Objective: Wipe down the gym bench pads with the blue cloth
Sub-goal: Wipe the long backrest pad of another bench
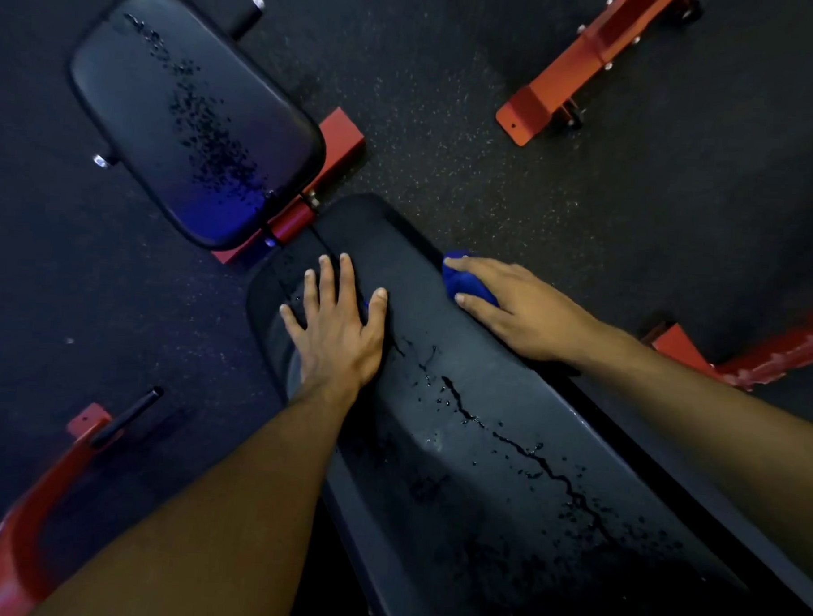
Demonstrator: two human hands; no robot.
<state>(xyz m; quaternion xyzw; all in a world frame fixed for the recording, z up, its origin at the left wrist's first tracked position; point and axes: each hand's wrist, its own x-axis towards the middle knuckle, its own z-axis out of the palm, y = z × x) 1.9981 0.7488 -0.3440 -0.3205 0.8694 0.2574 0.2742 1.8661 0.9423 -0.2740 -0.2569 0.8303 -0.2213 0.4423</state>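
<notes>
Right hand [521, 308] curled over the bunched blue cloth [466, 285], pressed to the far edge of the long back pad [482, 451]. Left hand [336, 325] flat, fingers spread, on the same pad. Wet streaks down it; droplets across the seat pad [194, 117] beyond.

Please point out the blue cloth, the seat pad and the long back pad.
blue cloth [464, 282]: head view, bunched part under the right hand.
seat pad [194, 117]: head view, wet middle.
long back pad [483, 427]: head view, wet middle.

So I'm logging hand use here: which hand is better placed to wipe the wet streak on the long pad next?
Right hand: it grips the blue cloth at the long pad edge. The left hand rests flat, holding nothing.
</notes>
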